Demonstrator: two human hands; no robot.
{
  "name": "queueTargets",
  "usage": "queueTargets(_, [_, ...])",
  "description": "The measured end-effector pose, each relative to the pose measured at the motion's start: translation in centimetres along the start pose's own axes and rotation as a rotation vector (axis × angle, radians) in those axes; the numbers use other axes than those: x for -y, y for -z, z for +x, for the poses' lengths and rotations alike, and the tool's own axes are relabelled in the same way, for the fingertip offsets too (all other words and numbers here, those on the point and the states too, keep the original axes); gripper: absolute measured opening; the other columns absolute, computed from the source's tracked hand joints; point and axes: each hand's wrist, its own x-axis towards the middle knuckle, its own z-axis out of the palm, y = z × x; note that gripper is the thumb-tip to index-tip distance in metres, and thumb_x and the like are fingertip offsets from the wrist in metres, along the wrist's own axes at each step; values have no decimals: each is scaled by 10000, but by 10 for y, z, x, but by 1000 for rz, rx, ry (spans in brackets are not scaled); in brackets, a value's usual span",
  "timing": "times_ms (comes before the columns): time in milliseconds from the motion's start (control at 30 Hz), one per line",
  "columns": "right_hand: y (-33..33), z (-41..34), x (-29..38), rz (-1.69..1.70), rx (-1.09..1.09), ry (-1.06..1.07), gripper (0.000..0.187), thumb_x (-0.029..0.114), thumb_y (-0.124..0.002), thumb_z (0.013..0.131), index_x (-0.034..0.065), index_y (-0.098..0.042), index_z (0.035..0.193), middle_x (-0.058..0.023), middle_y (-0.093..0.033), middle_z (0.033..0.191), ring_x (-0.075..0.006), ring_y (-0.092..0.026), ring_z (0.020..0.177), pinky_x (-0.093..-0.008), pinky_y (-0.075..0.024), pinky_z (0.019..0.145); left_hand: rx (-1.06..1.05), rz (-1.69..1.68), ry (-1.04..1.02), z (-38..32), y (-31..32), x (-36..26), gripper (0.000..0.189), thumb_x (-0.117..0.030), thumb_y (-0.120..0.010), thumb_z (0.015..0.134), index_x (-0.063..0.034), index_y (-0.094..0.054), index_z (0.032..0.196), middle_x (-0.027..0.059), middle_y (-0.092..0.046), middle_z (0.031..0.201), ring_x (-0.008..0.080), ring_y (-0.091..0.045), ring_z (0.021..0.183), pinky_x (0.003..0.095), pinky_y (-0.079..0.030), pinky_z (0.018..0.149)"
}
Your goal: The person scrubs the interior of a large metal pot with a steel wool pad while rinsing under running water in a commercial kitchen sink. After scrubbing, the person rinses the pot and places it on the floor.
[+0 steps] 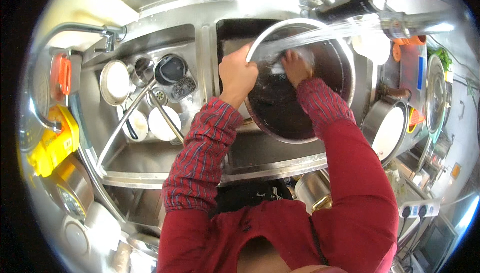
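A large, deep metal pot (pixel 262 133) with a dark interior leans in the right sink basin (pixel 277 155). My left hand (pixel 237 73) is closed around the left side of its pale rim. My right hand (pixel 296 66) reaches down inside the pot, near its dark inner wall. A blurred whitish patch shows beside the fingers; whether it is a scrubber, foam or splashing water cannot be told. From a metal spout (pixel 397 25) at the upper right, a spray of water (pixel 322 35) runs across the rim into the pot.
The left basin (pixel 150 157) holds a round pan (pixel 115 82), a dark bowl (pixel 170 69), a white bowl (pixel 165 123) and a metal rod frame (pixel 125 123). A curved tap (pixel 75 28) arches at left. Right of the sink stands a steel pot (pixel 386 130); a power strip (pixel 419 209) lies beyond.
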Motion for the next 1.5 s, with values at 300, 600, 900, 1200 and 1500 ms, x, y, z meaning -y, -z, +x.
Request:
queueTargets(300, [115,78,77,2473,313,-1195,307,202,-463,953,13,-570,1171,-153,-616,1089,-348,-617,952,-479,-533,781,4,5,-108,3,-4,4,487,-27,-551,696,-198,-698,1127,197,-658,843,390,-641,791,460,-510,702])
queueTargets(600, [163,-35,-92,2711,-723,-1224,306,77,-502,935,7,-500,1233,-160,-599,1187,-301,-604,1089,-469,-511,915,221,47,-157,14,8,4,404,-11,-594,699,-83,-682,1086,240,-645,851,402,-646,815,405,-502,734])
queueTargets(900, [214,-64,-78,1765,-767,-959,280,-88,-650,778,-49,-604,1052,-115,-682,916,-183,-678,792,-319,-557,729,297,54,-179,-12,13,11,393,1,-596,658,-61,-676,1038,238,-585,722,390,-607,666,401,-485,639])
queueTargets(1200, [217,-41,-50,822,-610,-409,457,-10,-680,633,71,-674,1083,-100,-631,1142,-331,-574,1017,-405,-499,870,186,62,-101,-38,-1,8,392,-11,-566,661,-111,-689,1020,226,-619,774,415,-615,746,448,-487,685])
queueTargets(1500, [254,-20,-7,687,-415,214,217,146,-679,663,127,-668,879,-28,-623,948,-257,-531,1025,-332,-564,676,267,129,-67,-69,14,25,91,-1,-657,719,36,-641,801,144,-602,623,167,-561,559,342,-427,539])
